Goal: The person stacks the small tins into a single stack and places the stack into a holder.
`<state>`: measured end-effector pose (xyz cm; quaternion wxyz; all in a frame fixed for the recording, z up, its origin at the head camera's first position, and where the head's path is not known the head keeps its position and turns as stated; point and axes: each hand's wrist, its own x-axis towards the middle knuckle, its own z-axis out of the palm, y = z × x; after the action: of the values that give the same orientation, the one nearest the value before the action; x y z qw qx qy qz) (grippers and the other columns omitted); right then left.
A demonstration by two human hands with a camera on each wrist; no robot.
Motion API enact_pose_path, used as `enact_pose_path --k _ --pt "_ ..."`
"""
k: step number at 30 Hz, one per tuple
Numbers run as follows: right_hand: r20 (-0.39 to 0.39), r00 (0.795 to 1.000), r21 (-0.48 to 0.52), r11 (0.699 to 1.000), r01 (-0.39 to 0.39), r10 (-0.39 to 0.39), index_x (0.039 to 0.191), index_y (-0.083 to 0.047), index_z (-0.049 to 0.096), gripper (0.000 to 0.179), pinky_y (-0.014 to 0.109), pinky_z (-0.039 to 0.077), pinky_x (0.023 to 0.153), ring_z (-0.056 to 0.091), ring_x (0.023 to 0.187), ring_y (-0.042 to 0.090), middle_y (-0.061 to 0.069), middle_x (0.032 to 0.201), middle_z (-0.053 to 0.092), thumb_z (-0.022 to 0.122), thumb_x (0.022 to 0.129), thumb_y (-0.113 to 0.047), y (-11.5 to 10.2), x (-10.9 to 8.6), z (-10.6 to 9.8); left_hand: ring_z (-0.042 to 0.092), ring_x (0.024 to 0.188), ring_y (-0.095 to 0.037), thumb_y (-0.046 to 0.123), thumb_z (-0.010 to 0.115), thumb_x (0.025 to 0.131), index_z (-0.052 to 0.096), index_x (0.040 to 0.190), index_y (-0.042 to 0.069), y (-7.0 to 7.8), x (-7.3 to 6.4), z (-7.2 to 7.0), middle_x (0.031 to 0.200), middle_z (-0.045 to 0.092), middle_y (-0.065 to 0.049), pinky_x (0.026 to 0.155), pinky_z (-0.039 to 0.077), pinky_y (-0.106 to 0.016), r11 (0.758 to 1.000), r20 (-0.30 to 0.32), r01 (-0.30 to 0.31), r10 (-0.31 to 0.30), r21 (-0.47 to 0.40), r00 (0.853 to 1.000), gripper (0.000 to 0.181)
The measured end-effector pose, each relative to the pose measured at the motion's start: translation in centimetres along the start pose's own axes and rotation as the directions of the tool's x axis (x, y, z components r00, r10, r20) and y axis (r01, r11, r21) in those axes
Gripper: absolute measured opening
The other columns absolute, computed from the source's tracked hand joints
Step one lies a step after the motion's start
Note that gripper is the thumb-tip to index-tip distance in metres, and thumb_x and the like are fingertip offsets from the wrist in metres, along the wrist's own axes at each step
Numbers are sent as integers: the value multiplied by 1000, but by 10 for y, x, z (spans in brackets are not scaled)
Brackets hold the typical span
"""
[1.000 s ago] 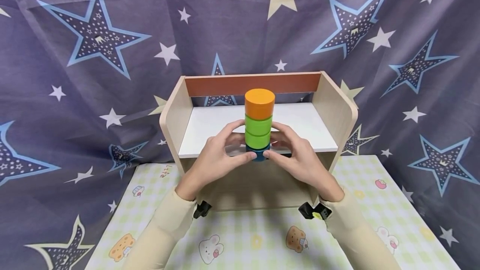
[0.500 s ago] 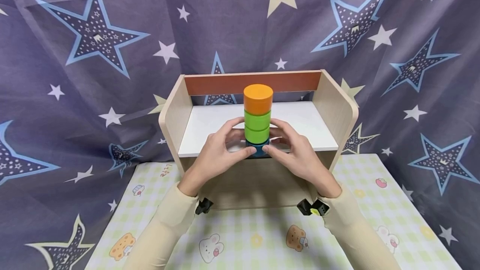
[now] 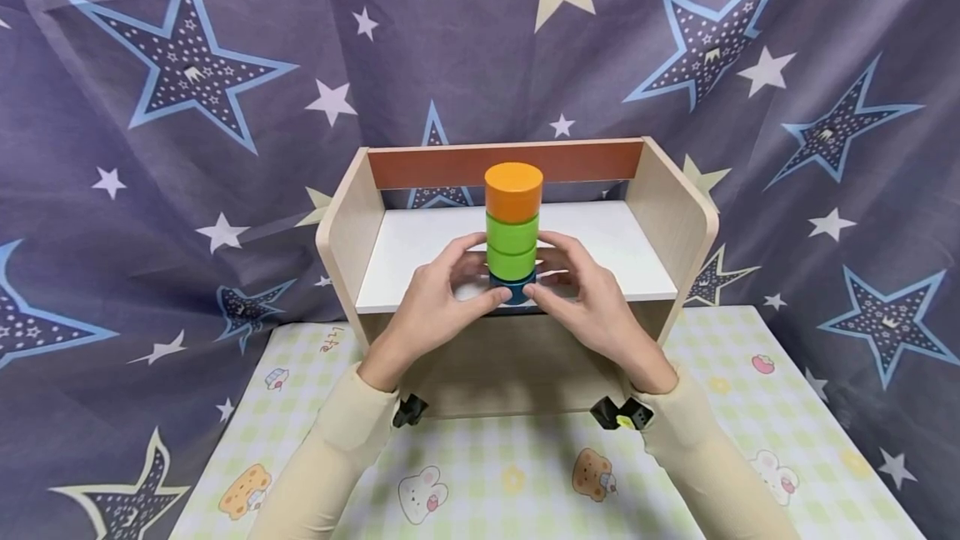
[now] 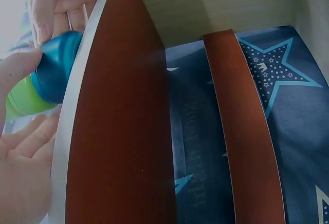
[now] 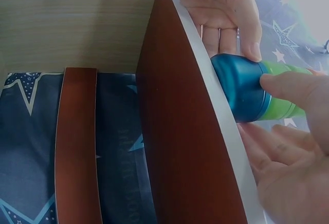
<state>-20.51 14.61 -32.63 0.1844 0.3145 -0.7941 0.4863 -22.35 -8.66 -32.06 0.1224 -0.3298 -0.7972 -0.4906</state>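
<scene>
Upright at the front of a small wooden shelf unit stands a stack of round pieces: an orange cylinder (image 3: pixel 513 194) on top, a green ringed section (image 3: pixel 512 248) in the middle, a dark blue piece (image 3: pixel 513 290) at the bottom. My left hand (image 3: pixel 442 294) grips the lower stack from the left, thumb on the blue piece. From the other side my right hand (image 3: pixel 592 298) holds it the same way. Both wrist views show the rounded blue base (image 4: pixel 57 67) right at the white board's front edge (image 5: pixel 216 95).
The shelf unit has a white board (image 3: pixel 592 232), pale side panels (image 3: pixel 667 186) and a reddish-brown back rail (image 3: pixel 577 163). It stands on a checked tablecloth (image 3: pixel 465 465) with cartoon prints. A star-patterned curtain (image 3: pixel 465 48) hangs behind and at both sides.
Both hands have moved the stack slightly away and a little left, its base now overlapping the white board's front edge more. The grip on it stays the same.
</scene>
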Motion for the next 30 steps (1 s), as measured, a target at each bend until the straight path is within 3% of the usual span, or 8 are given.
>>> enact_pose_path --k 7,15,30 --pt "-53 999 -7 1000 -4 4 147 -9 44 66 37 59 87 65 101 21 10 115 64 77 89 -5 0 2 2 66 97 -15 23 85 84 51 142 13 0 2 1 109 65 -1 90 57 -29 999 -45 37 -38 -24 998 68" --pt "-96 995 -24 1000 -3 1 144 -6 46 63 36 60 84 65 91 20 11 100 63 76 88 -2 0 1 4 65 86 -13 22 84 85 51 141 12 -1 3 1 94 64 -1 84 59 -27 998 -53 55 -55 2 997 66" --pt "-62 998 -46 999 -6 3 145 -8 44 63 40 59 88 68 99 26 15 117 66 75 91 -6 1 0 3 67 96 -21 18 82 86 51 141 9 -1 3 -1 103 67 -10 92 57 -35 993 -75 90 -95 -76 993 64"
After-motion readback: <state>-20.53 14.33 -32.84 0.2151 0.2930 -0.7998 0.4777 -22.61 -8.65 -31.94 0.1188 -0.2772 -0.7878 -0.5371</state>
